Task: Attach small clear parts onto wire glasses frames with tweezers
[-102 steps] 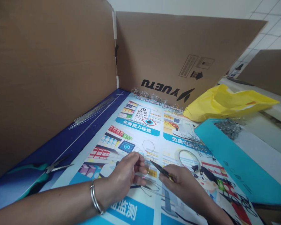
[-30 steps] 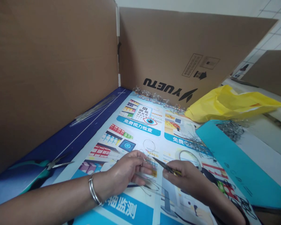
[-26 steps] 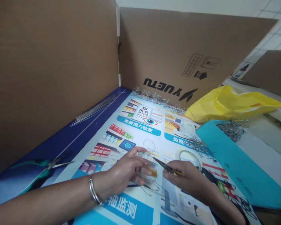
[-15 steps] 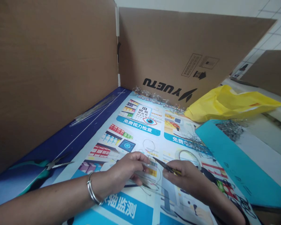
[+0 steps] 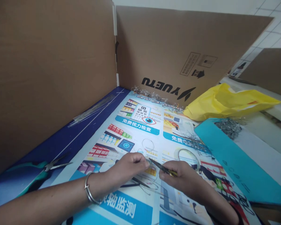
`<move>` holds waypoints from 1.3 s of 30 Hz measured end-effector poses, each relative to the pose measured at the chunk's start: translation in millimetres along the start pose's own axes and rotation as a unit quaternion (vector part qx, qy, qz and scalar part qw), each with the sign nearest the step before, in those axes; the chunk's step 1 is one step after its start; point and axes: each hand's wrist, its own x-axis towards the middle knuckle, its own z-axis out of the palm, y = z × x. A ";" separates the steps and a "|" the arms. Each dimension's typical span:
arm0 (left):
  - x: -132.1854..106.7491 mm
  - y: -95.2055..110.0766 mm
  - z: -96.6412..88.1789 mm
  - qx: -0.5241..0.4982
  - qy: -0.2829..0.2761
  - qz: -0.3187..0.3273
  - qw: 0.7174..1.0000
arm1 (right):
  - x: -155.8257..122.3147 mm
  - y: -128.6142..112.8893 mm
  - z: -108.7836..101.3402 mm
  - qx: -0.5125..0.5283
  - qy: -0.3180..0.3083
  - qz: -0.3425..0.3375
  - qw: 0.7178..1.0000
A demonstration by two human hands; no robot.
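Note:
My left hand [image 5: 133, 165], with a silver bangle [image 5: 90, 189] at its wrist, is closed in a pinch over the printed sheet. A thin wire [image 5: 156, 176] curves down from its fingertips; the exact grip is hard to see. My right hand [image 5: 178, 172] is closed around a slim pointed tool [image 5: 162, 167] with dark tips and yellow parts near the fingers. The tool's tip is close to my left fingertips; whether it touches the wire cannot be made out. Below the hands lie several loose thin wires [image 5: 150, 189]. A thin wire ring [image 5: 148, 145] rests just beyond them.
Green-handled pliers [image 5: 45, 168] lie at left, with straight wires [image 5: 92, 109] farther back. Cardboard panels [image 5: 164, 47] wall the back and left. At right are a wire coil [image 5: 189, 156], black rings [image 5: 242, 203], a yellow bag [image 5: 208, 104] and a blue box [image 5: 239, 168] with tangled metal bits.
My left fingers have drawn together and turned, the thumb side now nearer the tool. My right hand has shifted slightly left with the pointed tool. The view has moved a little.

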 end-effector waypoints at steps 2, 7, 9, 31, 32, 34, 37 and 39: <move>0.4 -0.6 -0.2 0.005 -0.001 0.010 1.000 | 0.7 0.6 2.4 0.001 0.006 -0.002 1.000; 0.8 -1.6 -0.2 -0.023 -0.031 0.005 0.999 | 0.7 0.6 6.9 0.003 0.021 -0.002 1.000; 0.4 -0.9 0.2 -0.038 -0.042 -0.010 0.998 | 0.0 -0.8 8.0 0.008 0.026 -0.001 1.000; 0.6 -4.2 2.2 -0.032 -0.009 -0.027 0.999 | 0.3 -9.0 20.3 0.087 0.046 0.005 0.995; 0.7 -4.7 2.1 -0.034 -0.011 -0.027 0.999 | 0.5 -9.0 21.0 0.089 0.047 0.003 0.995; 1.0 -5.6 1.9 -0.042 -0.016 -0.029 0.999 | 1.0 -8.5 22.4 0.092 0.055 0.002 0.994; 1.3 -7.3 1.7 -0.057 -0.021 -0.037 0.997 | 1.6 -7.2 23.5 0.095 0.080 0.002 0.992; 1.4 -8.5 1.4 -0.058 -0.022 -0.037 0.997 | 2.0 -6.5 23.9 0.094 0.087 0.000 0.992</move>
